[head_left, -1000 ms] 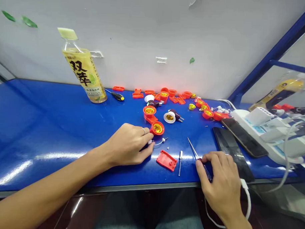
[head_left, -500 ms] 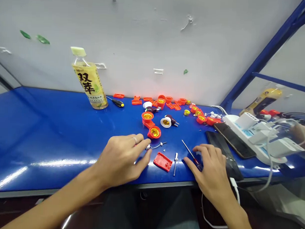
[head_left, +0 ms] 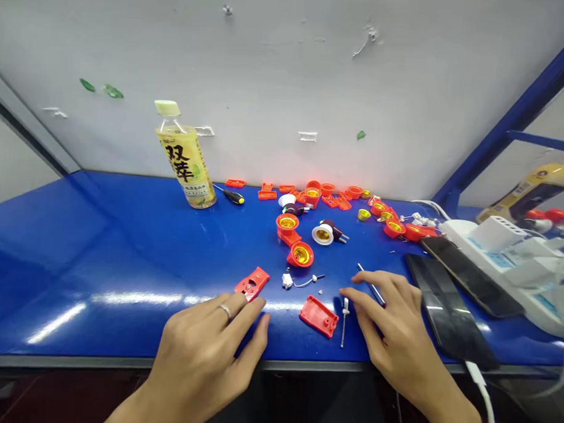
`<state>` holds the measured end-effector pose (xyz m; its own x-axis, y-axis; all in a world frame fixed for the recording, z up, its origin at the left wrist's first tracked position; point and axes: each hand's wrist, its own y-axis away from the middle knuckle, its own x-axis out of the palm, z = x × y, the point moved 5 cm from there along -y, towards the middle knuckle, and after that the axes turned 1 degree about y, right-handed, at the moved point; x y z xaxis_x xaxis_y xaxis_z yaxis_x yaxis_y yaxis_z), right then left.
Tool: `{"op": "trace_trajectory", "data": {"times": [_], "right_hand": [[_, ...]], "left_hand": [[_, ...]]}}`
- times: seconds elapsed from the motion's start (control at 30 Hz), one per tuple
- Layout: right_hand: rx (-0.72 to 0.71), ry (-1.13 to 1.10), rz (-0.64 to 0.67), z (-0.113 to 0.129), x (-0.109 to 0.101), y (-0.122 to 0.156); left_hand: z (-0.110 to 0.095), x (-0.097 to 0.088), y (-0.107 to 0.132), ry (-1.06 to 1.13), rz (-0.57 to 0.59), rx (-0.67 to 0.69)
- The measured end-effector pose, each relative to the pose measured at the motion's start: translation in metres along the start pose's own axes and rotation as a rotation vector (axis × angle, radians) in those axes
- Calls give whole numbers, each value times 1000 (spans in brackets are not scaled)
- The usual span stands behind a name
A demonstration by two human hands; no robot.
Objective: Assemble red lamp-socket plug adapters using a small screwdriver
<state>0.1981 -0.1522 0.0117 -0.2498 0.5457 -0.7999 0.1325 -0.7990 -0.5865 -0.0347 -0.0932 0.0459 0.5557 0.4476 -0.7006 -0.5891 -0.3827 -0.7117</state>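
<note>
My left hand [head_left: 210,348] is open, its thumb apart from the fingers. Just beyond those fingertips lies a red plastic cover [head_left: 253,283] with holes; whether they touch it I cannot tell. My right hand [head_left: 391,326] is open too, fingers spread, an outstretched fingertip close to a white pin with a thin spring [head_left: 344,321]. A screwdriver [head_left: 376,292] lies partly hidden under that hand. Between my hands sit a red plastic shell [head_left: 319,316], a small white part [head_left: 287,281] and a short white wire [head_left: 306,282].
Red lamp sockets [head_left: 301,255] and a white socket with a plug [head_left: 323,234] lie further back. A drink bottle [head_left: 186,162] stands at left, beside another screwdriver [head_left: 231,196]. On the right are a black phone [head_left: 469,276], a dark flat case [head_left: 445,310] and a power strip [head_left: 506,265].
The view has shifted. My left hand has drawn back toward me, uncovering the red cover and the white part. My right hand has moved from the screwdriver handle toward the spring pin.
</note>
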Motion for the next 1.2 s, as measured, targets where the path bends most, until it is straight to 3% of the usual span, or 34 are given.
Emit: {"op": "trace_trajectory", "data": {"times": [0.2,0.37,0.53,0.93,1.2], "right_hand": [[9,78,-97,-4,-2,9],[-23,73,-116,-1,-2,11],[-24,69,-192,4,-8,11],[94,-18,-164,4,-15,1],[101,4,-192,4,-15,3]], "left_hand": [[15,-7,9,-283,27,-208],[27,1,16,-319,107,-345],[27,14,8,-225,202,-370],[35,16,8,-43,196,-396],[41,14,6,-154,264,-374]]}}
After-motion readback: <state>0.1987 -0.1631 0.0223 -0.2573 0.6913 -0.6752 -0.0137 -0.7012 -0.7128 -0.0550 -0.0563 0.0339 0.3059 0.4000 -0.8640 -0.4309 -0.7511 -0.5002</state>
